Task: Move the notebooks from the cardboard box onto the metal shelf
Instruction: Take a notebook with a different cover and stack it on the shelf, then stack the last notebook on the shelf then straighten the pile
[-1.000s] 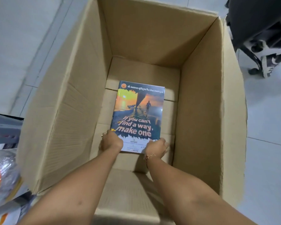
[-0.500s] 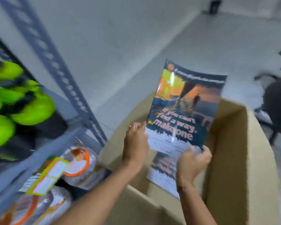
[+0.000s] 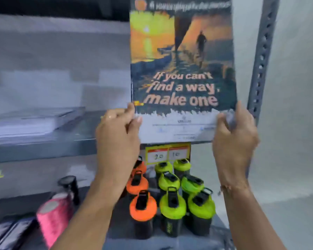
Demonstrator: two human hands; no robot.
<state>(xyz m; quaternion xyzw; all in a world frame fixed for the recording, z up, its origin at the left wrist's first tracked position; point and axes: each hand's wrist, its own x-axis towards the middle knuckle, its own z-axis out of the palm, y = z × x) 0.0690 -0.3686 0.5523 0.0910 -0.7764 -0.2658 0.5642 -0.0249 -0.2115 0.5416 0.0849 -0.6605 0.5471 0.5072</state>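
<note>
I hold a notebook [image 3: 182,56] upright in front of the metal shelf [image 3: 43,143]. Its cover shows a sunset and the words "If you can't find a way, make one". My left hand [image 3: 119,134] grips its lower left corner and my right hand [image 3: 233,134] grips its lower right corner. The notebook's bottom edge is level with the front lip of the upper shelf board. A flat stack of pale notebooks [image 3: 31,121] lies on that board to the left. The cardboard box is out of view.
On the lower shelf board stand orange-lidded bottles [image 3: 143,212] and green-lidded bottles [image 3: 173,204], with a yellow price tag [image 3: 167,154] above them. A pink cylinder [image 3: 52,221] and a black bottle [image 3: 69,184] sit at lower left. A perforated grey upright [image 3: 262,51] rises at right.
Both hands lifted the notebook out of the cardboard box and carried it up to the shelf. My view swung from the box to the shelf.
</note>
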